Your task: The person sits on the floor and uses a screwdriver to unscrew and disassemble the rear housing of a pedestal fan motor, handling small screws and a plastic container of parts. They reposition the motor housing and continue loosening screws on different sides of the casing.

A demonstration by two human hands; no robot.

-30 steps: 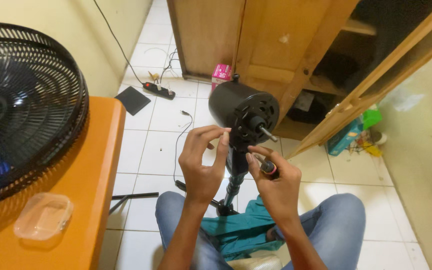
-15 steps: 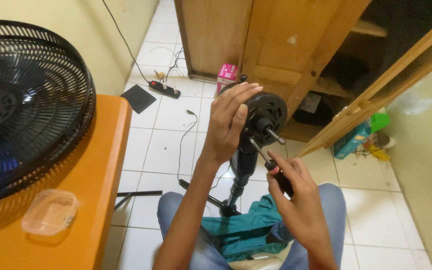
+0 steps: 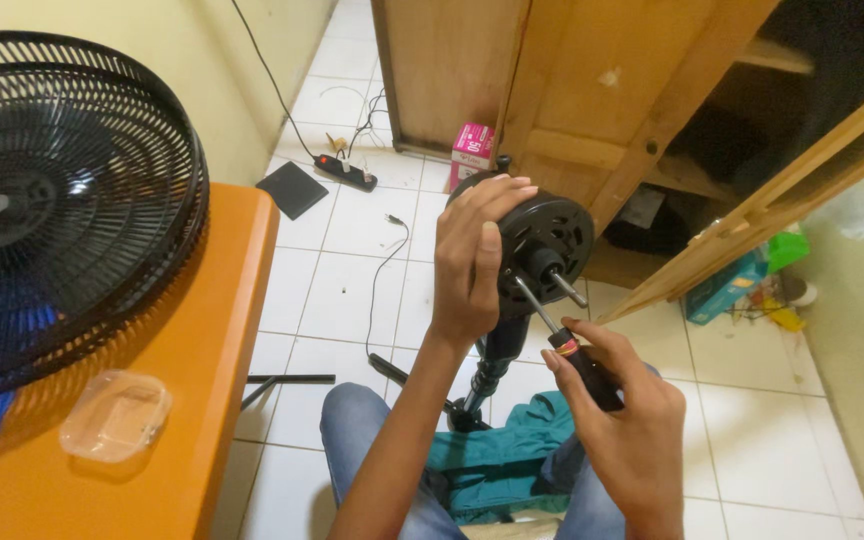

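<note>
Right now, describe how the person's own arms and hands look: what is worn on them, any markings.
Both forearms are bare as far as the picture shows; no sleeve edge is in view. The left hand and right hand wear no gloves, and no rings, watch or bracelet show on the sides in view. Fingernails are short and unpainted. No markings can be seen. Below the arms, the legs wear blue jeans.

Small pink and white carton [image 3: 472,152] stands on the floor against the wooden cupboard [image 3: 572,90]; blue-green box [image 3: 727,285] lies at that cupboard's right, by its leaning door
</note>
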